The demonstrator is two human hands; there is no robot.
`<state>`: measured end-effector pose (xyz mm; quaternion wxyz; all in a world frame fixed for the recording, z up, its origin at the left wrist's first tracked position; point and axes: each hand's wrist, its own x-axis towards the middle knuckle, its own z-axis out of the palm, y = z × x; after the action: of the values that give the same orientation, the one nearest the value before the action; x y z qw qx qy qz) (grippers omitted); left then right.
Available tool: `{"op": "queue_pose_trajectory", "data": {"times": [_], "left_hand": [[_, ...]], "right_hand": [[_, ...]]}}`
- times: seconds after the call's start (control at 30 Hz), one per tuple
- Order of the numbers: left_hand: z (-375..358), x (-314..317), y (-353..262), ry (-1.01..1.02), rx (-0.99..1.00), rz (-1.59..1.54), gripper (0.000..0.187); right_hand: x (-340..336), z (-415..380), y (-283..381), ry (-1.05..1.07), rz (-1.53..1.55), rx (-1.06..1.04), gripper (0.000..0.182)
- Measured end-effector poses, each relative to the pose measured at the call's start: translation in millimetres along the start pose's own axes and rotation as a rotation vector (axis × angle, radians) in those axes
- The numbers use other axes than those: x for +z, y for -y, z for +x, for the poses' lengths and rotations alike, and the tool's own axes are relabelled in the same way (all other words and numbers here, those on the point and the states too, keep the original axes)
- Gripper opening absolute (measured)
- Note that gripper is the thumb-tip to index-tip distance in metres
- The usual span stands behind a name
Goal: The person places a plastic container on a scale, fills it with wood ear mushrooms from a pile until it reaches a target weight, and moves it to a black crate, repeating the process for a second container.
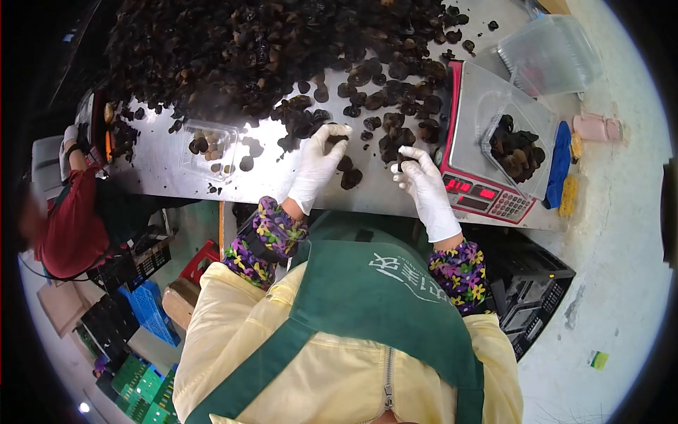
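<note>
My gloved left hand (319, 164) is over the front of the metal table, its thumb and fingers closed around a dark brown mushroom-like cap (335, 140). To the right, my gloved right hand (426, 189) pinches another small dark cap (403, 162) beside the scale. Loose dark caps (349, 178) lie on the table between my hands. A plastic tub of dark caps (519, 152) rests on the plate of the red-edged digital scale (472, 99), whose red digits are lit.
A big heap of dark caps (268, 49) covers the table's far side. A clear tray (210, 150) with a few pieces is to my left. Stacked clear tubs (551, 53) stand behind the scale. A co-worker in a red sleeve (70, 222) is at far left; black crates (530, 283) sit below.
</note>
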<state>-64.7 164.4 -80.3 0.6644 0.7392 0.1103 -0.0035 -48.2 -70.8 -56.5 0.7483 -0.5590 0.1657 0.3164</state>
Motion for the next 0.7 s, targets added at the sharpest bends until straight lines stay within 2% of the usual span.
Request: {"op": "queue_pose_trajectory", "data": {"times": [0.07,0.13,0.17,0.23,0.27,0.33,0.4,0.5,0.53,0.6,0.63,0.67,0.7], "left_hand": [[1.1,1.9,-4.7,-0.055,0.028,0.049,0.024],[7.7,3.6,-5.3,-0.01,0.095,0.427,0.025],[11.2,8.3,-3.4,-0.014,0.092,0.425,0.025],[19.9,23.6,2.0,-0.017,0.238,0.862,0.028],[22.3,28.5,4.1,-0.02,0.237,0.86,0.028],[24.9,35.8,9.6,0.065,0.37,0.972,0.032],[22.4,38.0,15.0,0.115,0.353,0.967,0.036],[1.1,35.1,-1.3,0.073,0.223,0.647,0.034],[-3.8,30.4,1.0,0.077,0.223,0.649,0.034],[-8.3,18.8,4.0,0.058,0.181,0.536,0.028],[-7.4,14.1,1.8,0.034,0.095,0.528,0.024],[-2.8,11.9,-1.0,0.037,0.096,0.531,0.024],[6.5,9.8,-3.3,-0.027,0.215,0.619,0.023]], "right_hand": [[1.5,-4.2,5.8,0.056,0.004,-0.013,0.023],[-2.1,-2.8,3.7,0.115,0.067,-0.005,0.024],[-3.5,-2.2,2.9,0.176,0.131,0.002,0.026],[-3.4,-2.5,2.7,0.183,0.158,0.007,0.025],[-3.4,-2.6,2.4,0.187,0.19,0.01,0.024],[-4.9,-2.2,1.2,0.179,0.163,0.01,0.023],[-6.0,-2.5,1.9,0.173,0.138,0.008,0.022],[-6.4,-10.3,4.7,0.151,0.084,0.003,0.022],[-5.6,-13.8,6.1,0.119,0.036,0.012,0.021],[-5.9,-15.7,6.9,0.087,-0.006,0.017,0.021],[-6.5,-16.4,6.4,0.094,-0.03,0.012,0.02],[-6.8,-17.3,5.6,0.101,-0.054,0.007,0.02],[-7.1,-16.8,4.1,0.1,-0.052,0.006,0.02]]}}
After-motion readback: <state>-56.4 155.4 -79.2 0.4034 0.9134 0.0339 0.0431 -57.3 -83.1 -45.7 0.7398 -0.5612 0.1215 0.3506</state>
